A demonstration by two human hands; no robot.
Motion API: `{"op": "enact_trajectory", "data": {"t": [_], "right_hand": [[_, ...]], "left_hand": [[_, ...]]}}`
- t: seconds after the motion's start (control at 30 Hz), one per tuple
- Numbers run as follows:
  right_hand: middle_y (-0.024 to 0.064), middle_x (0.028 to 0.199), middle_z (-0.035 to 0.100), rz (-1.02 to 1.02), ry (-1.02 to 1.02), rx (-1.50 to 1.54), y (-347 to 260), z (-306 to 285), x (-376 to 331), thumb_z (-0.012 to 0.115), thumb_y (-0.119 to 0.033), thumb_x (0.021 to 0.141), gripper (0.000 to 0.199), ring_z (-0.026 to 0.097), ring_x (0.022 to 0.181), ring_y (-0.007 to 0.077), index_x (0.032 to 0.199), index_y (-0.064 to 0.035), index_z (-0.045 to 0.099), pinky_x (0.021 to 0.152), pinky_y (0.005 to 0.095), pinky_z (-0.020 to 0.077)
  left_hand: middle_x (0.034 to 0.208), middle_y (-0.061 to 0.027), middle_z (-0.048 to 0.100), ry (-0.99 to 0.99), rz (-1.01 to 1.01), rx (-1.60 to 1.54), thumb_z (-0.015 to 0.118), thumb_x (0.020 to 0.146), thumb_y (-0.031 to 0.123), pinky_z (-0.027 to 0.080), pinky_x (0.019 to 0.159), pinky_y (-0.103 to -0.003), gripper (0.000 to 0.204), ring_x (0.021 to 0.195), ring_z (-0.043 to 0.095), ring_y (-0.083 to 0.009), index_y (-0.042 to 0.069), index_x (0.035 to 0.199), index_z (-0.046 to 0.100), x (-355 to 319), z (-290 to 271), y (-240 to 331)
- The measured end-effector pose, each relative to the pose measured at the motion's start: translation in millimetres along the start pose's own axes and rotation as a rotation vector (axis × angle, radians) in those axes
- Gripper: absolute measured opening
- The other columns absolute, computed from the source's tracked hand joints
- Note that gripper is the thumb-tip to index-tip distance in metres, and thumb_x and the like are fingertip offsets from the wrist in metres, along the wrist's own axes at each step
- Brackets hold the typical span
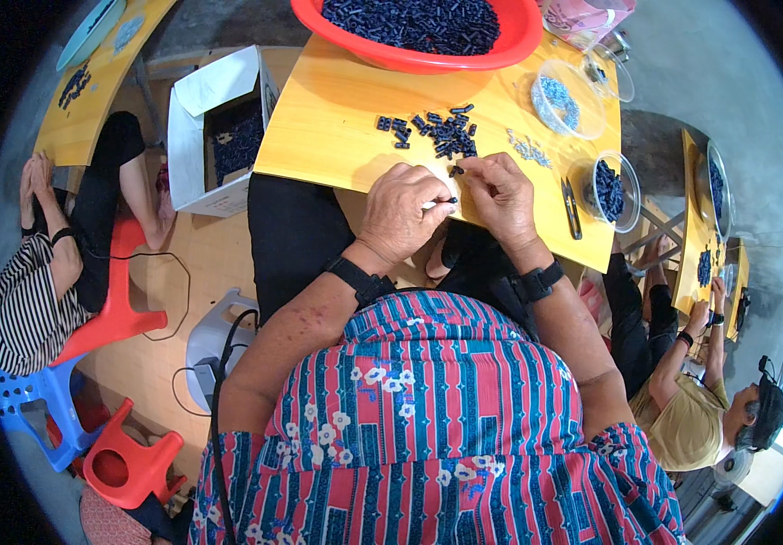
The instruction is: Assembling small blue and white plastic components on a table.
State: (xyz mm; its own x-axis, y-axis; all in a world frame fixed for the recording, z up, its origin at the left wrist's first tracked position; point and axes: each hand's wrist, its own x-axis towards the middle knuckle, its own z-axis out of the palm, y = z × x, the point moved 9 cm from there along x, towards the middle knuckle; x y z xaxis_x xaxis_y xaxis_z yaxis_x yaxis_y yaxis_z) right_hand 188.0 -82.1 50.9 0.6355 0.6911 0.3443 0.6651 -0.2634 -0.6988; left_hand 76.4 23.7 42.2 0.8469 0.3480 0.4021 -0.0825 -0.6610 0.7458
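I'm watching both hands meeting at the near edge of the yellow board (337, 118). The left hand (401, 213) is pinching a thin pale pin (440, 203) between thumb and forefinger, while the right hand (500, 195) is closing its fingertips on a small dark piece (456, 170) right at the pin's tip. I'm judging this far from over: a loose pile of dark pieces (437, 132) is waiting just beyond the fingers, the red basin (410, 59) is sitting heaped, and the clear tub (611, 189) is only partly filled.
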Motion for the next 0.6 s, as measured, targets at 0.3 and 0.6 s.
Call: {"op": "enact_trajectory", "data": {"t": [0.3,0.6], "right_hand": [[0.0104,0.088,0.062,-0.098,-0.138,-0.308,-13,14,2,0.069,-0.013,0.081,0.016,0.066,0.078,0.0320,0.096,-0.0162,0.071,0.067,0.0408,0.0547],[0.0144,0.096,0.058,-0.142,-0.262,-0.359,-14,21,-14,0.061,-0.013,0.086,0.016,0.063,0.083,0.0379,0.102,-0.0094,0.059,0.072,0.0446,0.0533]], "left_hand": [[0.082,-0.0054,0.065,-0.021,-0.007,0.018,0.076,0.073,0.014,0.049,0.077,-0.040,0.011,0.085,0.060,-0.0288,0.010,0.080,0.067,0,2,-1],[0.081,-0.0046,0.065,-0.019,-0.015,0.015,0.076,0.074,0.016,0.049,0.077,-0.039,0.011,0.084,0.060,-0.0281,0.010,0.079,0.068,0,2,-3]]}}
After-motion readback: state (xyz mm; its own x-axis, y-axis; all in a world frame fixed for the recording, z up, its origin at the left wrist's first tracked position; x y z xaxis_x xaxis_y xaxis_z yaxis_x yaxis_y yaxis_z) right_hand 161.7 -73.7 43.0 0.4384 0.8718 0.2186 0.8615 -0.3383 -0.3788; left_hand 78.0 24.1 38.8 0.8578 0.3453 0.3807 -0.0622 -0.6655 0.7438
